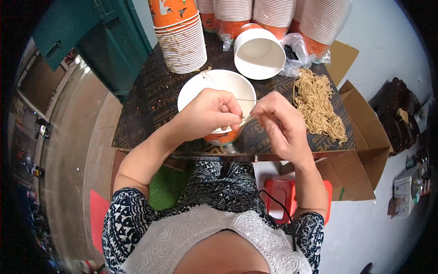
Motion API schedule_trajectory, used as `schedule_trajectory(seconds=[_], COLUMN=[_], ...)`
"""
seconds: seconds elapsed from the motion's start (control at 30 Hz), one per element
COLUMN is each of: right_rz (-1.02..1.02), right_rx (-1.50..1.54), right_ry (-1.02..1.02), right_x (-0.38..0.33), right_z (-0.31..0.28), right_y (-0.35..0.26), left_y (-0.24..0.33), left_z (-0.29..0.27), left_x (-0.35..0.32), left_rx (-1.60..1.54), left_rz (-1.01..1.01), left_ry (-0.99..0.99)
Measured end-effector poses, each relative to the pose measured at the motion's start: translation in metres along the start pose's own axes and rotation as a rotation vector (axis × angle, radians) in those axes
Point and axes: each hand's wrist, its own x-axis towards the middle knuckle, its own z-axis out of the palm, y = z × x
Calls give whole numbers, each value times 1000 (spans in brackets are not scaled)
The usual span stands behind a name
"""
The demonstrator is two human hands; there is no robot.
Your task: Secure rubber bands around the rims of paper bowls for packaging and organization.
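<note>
Dark brown printed board makes up the tabletop [146,116], and man, there's a tall stack of nested tubs [182,45] on the far left. Nearer the middle is an upright orange-and-white tub [191,89], with a tangled tan stringy pile [317,107] off to the right. A white-lined tub [259,55] sits tipped on its side farther back. Left hand [212,112] and right hand [283,125] are both pinched up on a thin strand [247,99] over the upright tub's mouth.
</note>
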Motion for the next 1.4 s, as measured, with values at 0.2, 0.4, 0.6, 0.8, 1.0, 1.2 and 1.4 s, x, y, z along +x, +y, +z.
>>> schedule_trajectory(seconds=[0.2, 0.4, 0.6, 0.8, 1.0, 1.2, 1.4], right_rz=[-9, -9, -23, 11, 10, 18, -144], right_rx=[72, 94, 14, -93, -110, -92, -273], right_ry=[17, -11, -48, -42, 68, 144, 129], right_x=[20, 33, 20, -1, -6, -12, -15], right_z=[8, 21, 10, 14, 27, 34, 39], right_y=[11, 16, 31, 24, 25, 18, 14], left_y=[-5, -7, -11, -8, -7, -7, -6], left_z=[-4, -3, -9, -11, -11, -11, -10], left_x=[3, 4, 6, 7, 8, 7, 5], left_rx=[-10, -42, -96, -108, -109, -64, -50], left_rz=[-27, -3, -24, -46, -25, -28, -32], left_ry=[-32, -71, -73, -88, -84, -34, -18])
